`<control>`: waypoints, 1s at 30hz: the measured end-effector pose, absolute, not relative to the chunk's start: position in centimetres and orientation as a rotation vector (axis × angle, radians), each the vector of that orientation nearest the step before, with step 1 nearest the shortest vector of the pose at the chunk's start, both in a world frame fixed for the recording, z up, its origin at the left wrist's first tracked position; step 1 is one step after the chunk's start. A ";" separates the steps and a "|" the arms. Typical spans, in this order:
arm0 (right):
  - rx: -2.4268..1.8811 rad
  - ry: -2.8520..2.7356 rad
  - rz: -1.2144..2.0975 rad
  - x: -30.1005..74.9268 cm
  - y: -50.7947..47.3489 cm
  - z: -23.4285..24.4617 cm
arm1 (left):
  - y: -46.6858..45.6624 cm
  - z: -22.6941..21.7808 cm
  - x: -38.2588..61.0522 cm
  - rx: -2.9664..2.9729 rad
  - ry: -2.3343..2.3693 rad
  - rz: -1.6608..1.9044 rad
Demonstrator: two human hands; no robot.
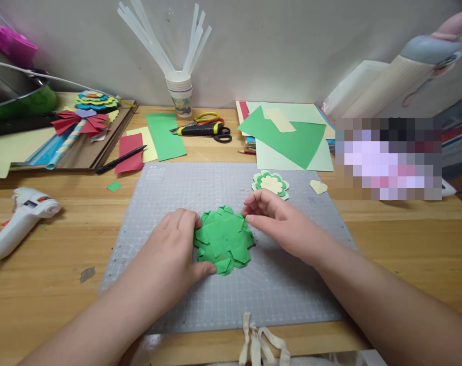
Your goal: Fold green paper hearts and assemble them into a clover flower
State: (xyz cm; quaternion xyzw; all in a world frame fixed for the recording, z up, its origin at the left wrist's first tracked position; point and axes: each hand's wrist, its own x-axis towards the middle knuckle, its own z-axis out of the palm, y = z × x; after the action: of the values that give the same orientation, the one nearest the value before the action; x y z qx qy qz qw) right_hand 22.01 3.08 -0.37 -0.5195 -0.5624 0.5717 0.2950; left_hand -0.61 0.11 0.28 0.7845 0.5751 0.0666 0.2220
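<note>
A green folded-paper flower (226, 236) lies on the grey cutting mat (299, 284), with layered petals around a flat middle. My left hand (177, 244) grips its left side, the thumb along the lower edge and the fingers at the upper left. At the upper right petal, the thumb and curled fingertips of my right hand (271, 216) come together on the edge. Just behind that hand, a smaller layered flower (271, 184) in pale green, green and cream rests on the mat. A small cream paper piece (318, 187) lies to its right.
A white glue gun (25, 213) lies at left. Behind the mat are a black pen (121, 159), a yellow-black cutter (200, 129), scissors (223, 134), green paper (287, 134) and a paper cup (180, 99) of white sticks. Cream ribbon strips (267, 343) hang near the front edge.
</note>
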 end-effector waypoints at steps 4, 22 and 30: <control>-1.337 -1.415 1.593 22.1 3.0 -0.5 | 0.4 0.4 -0.7 1.877 1.590 0.185; -0.989 -2.058 0.938 23.4 3.2 0.2 | 1.8 1.8 -2.6 2.331 1.455 0.401; -1.437 -2.147 0.796 22.4 3.3 -1.0 | 1.4 -0.1 -1.2 2.271 1.571 0.258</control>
State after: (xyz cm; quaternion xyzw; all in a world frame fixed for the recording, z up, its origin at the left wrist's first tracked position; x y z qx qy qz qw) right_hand 22.43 3.25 -1.01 -0.5190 -0.7752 0.2873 0.2172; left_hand -1.16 1.41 -0.09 0.8049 0.5570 0.0915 0.1830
